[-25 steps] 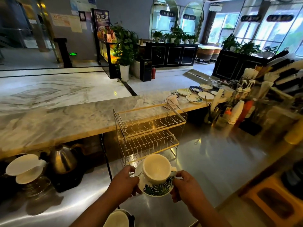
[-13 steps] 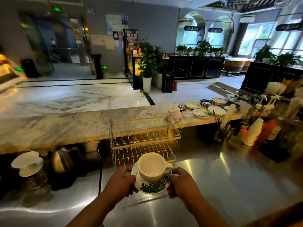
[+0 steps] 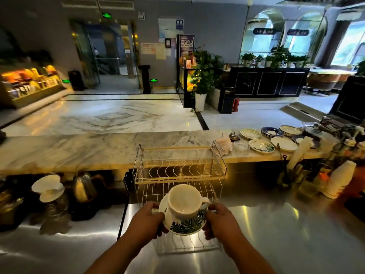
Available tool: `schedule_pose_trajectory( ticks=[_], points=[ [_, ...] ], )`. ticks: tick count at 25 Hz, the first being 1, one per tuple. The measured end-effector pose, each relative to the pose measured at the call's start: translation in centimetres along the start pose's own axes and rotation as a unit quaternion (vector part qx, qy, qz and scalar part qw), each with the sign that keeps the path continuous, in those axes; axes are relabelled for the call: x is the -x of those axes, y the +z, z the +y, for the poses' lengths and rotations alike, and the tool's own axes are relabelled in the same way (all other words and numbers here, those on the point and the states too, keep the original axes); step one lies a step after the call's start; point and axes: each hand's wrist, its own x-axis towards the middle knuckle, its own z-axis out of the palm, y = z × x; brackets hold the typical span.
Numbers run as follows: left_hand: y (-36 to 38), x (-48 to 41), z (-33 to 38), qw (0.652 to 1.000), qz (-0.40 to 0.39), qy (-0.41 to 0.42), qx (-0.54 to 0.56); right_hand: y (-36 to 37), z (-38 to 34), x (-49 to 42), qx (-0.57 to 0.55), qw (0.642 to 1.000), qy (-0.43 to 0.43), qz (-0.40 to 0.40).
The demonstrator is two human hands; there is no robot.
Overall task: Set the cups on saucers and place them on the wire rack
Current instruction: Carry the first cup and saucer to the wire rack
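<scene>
A white cup (image 3: 184, 198) stands on a saucer with a green leaf pattern (image 3: 185, 226). My left hand (image 3: 147, 219) grips the saucer's left rim and my right hand (image 3: 221, 222) grips its right rim. Together they hold it in the air just in front of the lower tier of the two-tier wire rack (image 3: 178, 173). The rack stands on the steel counter (image 3: 276, 234), and both of its tiers hold nothing.
Several loose saucers (image 3: 260, 145) lie on the marble ledge (image 3: 79, 151) at the right. A metal kettle (image 3: 84, 187) and a white dripper (image 3: 48, 187) stand left of the rack. Stacked paper cups (image 3: 339, 178) and bottles crowd the right side.
The view has swung so that the rack now faces me squarely. Both hands carried the cup and saucer closer to the rack's lower tier.
</scene>
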Motion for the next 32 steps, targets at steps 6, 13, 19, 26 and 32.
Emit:
schedule_pose_trajectory(
  ticks=[6,13,19,26,32],
  points=[
    [-1.3,-5.5,1.1,1.0,-0.005,0.016,0.017,1.1,-2.1,-4.7,0.031,0.999,0.011,0.028],
    [-3.0,-11.7,3.3,0.998,-0.038,0.036,0.036,1.4,-4.9,-10.1,0.051,0.998,0.014,0.044],
    [-3.7,-15.4,4.3,0.999,-0.016,0.028,0.022,1.7,-6.7,-14.5,0.041,0.999,0.012,0.012],
    [-3.0,-19.6,5.6,0.999,0.038,-0.002,0.026,1.4,-8.8,-20.3,0.083,0.996,0.012,-0.026],
    [-1.8,-23.7,5.9,0.997,0.069,-0.024,-0.005,0.7,-8.6,-25.6,0.108,0.992,0.028,-0.057]
  ],
)
